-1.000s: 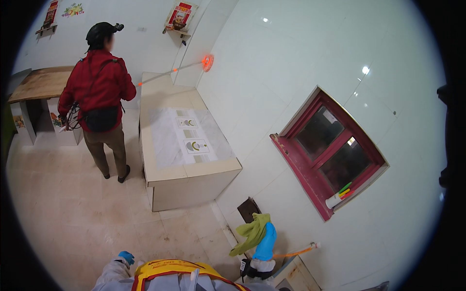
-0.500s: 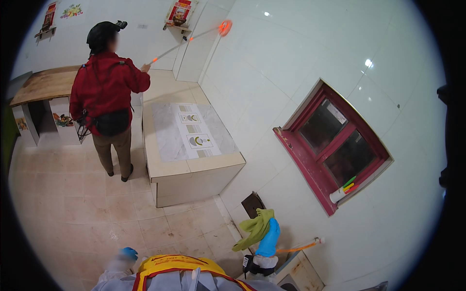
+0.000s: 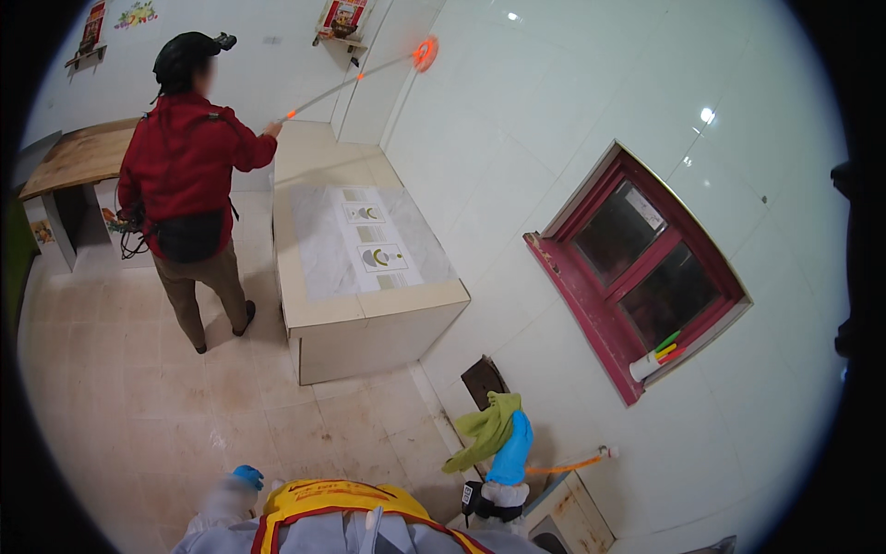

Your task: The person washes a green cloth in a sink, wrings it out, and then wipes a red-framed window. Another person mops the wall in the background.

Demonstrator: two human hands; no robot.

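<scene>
My right hand [image 3: 514, 451], in a blue glove, is closed on a green cloth [image 3: 487, 430]. The cloth hangs in folds to the left of the hand, next to the white tiled wall. A black device is strapped at the right wrist. At the lower left my left hand [image 3: 247, 476], also blue-gloved, hangs low beside my body. Its fingers look loosely apart, with nothing visible in them. A yellow apron with red trim [image 3: 341, 499] covers my front.
A tiled counter [image 3: 369, 337] runs along the wall ahead. A dark plate [image 3: 484, 381] and an orange hose [image 3: 568, 465] are near my right hand. A red-framed window [image 3: 637, 277] holds a white cup on its sill. A person in red [image 3: 189, 175] holds a long-handled orange mop [image 3: 425, 54] against the wall.
The other person has shifted slightly left, their feet now wider apart, with the mop still at the wall. My right hand still grips the green cloth, and both hands appear slightly higher in view.
</scene>
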